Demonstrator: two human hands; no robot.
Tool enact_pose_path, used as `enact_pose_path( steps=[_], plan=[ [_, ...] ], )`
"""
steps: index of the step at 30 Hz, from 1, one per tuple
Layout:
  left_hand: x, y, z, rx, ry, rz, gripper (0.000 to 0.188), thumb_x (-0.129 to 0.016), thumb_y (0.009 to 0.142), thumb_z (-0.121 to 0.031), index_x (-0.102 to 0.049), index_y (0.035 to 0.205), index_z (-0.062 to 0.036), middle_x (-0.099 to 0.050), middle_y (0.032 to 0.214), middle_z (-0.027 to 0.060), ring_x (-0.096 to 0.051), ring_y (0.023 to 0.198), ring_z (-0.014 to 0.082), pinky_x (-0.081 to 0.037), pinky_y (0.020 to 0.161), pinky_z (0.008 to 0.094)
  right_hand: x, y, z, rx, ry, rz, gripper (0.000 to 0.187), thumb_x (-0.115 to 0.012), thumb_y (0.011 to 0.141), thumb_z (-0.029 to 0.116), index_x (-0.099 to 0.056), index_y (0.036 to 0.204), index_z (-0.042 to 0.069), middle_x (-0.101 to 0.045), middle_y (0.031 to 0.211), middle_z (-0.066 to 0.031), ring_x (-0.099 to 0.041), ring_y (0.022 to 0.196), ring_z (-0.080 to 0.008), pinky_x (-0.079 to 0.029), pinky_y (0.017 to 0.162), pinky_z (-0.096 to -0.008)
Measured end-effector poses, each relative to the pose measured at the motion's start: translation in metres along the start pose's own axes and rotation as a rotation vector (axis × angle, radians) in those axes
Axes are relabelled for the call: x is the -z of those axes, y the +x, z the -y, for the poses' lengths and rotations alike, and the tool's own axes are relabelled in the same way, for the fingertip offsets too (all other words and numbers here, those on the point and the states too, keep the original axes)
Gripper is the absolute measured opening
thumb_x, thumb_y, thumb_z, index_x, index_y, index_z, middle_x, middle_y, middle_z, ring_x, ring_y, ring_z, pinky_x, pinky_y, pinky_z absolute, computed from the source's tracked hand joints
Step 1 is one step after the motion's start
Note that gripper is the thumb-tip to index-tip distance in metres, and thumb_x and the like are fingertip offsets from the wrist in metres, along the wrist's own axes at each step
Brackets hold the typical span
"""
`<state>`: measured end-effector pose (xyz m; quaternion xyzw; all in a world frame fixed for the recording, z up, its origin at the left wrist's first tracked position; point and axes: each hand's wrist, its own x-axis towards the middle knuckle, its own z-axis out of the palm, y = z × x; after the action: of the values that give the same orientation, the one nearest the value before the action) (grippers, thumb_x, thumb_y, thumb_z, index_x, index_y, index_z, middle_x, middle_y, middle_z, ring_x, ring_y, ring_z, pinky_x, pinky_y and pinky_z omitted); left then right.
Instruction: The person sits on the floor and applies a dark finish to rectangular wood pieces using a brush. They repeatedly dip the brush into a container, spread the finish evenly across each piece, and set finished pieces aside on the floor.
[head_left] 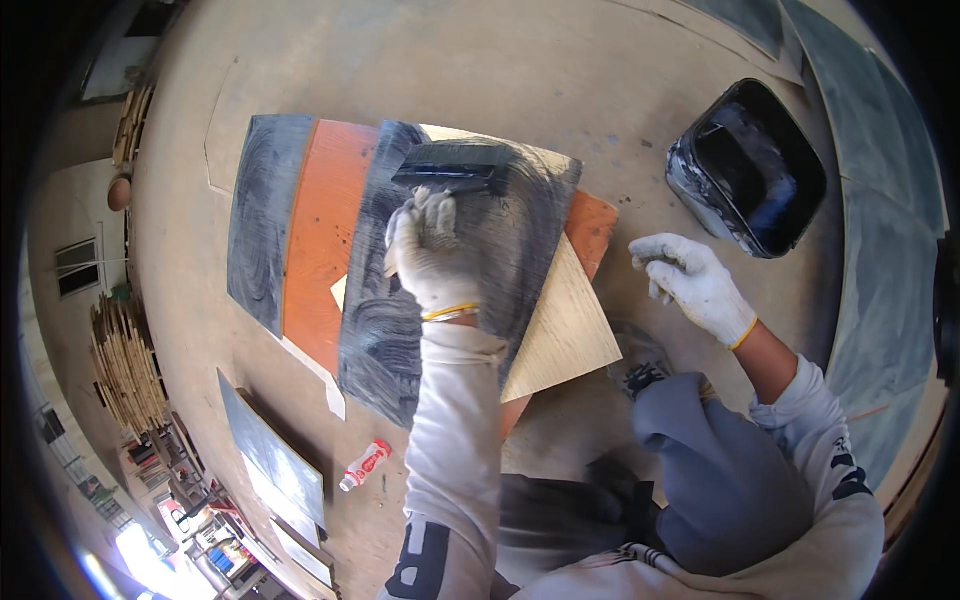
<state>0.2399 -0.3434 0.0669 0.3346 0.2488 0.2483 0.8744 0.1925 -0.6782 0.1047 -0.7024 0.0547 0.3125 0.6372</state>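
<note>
My left hand (432,255), in a white knit glove with a yellow cuff, is closed on a wide black spreader (455,166), whose handle is mostly hidden by the fingers. The spreader lies against a board (500,240) coated with dark, swirling smears of black liquid. Beneath that board stick out a pale wood-grain sheet (570,325) and an orange sheet (325,215). My right hand (690,280), gloved likewise, hovers right of the stack with loosely bent fingers and nothing visible in it. Above it stands a black square bucket (745,170), paint-smeared and holding dark liquid.
Another dark-smeared sheet (262,215) lies at the stack's left end. A red and white bottle (366,465) rests on the floor near my left arm. Dark panels (885,260) line the right side. Leaning boards (275,450) and bundled wood strips (125,365) stand left.
</note>
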Motion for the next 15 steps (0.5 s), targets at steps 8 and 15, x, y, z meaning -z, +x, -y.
enact_pose_path(
  steps=[8,15],
  plan=[
    [-0.001,-0.003,0.009,-0.229,0.591,0.28,0.029,-0.073,0.101,-0.004,-0.054,0.123,-0.0009,-0.075,0.115,0.0237,-0.078,0.098,0.0327,-0.068,0.081,0.0378,0.0,0.001,-0.003,0.009,-0.01,0.039,0.032,-0.06,0.103,0.001,-0.068,0.134,0.002,-0.072,0.112,-0.0073,-0.064,0.08,-0.0109,-0.055,0.07,-0.0275],
    [-0.012,0.056,-0.037,-0.204,0.604,0.28,0.022,-0.074,0.099,0.001,-0.058,0.113,0.0014,-0.076,0.116,0.0253,-0.078,0.098,0.0287,-0.068,0.082,0.0363,-0.006,0.002,-0.003,-0.004,0.054,0.072,0.032,-0.059,0.103,0.0,-0.067,0.135,0.001,-0.071,0.113,-0.0071,-0.063,0.081,-0.0106,-0.055,0.074,-0.0271]
  ],
)
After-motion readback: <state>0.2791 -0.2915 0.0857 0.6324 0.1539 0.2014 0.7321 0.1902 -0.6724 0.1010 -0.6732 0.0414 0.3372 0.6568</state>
